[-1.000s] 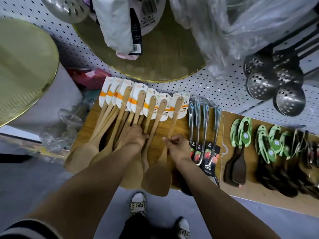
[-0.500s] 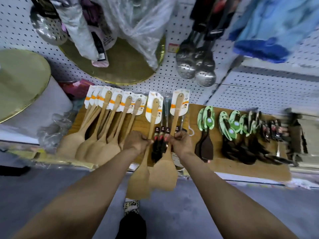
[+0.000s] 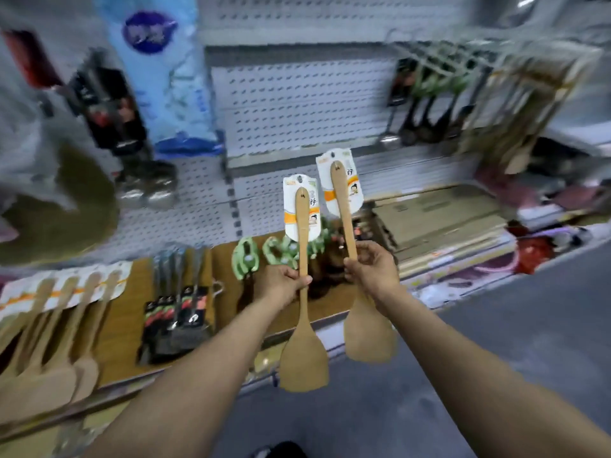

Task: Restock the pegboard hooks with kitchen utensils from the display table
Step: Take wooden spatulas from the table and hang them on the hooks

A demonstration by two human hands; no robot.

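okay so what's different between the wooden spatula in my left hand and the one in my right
The left spatula sits lower in view; the right spatula is raised higher, its card nearer the pegboard. The left hand wraps its handle in a fist; the right hand pinches with looser fingers. Both are wooden, blade down, with white-and-orange cards.

Both forearms are seen bare, no sleeves worn to the wrists; below the fingers, a dark shoe tip (image 3: 281,450) is glimpsed

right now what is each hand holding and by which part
Each hand holds one wooden spatula, blade down. The left hand grips the left wooden spatula mid-handle; the right hand grips the right wooden spatula mid-handle, below its label card.
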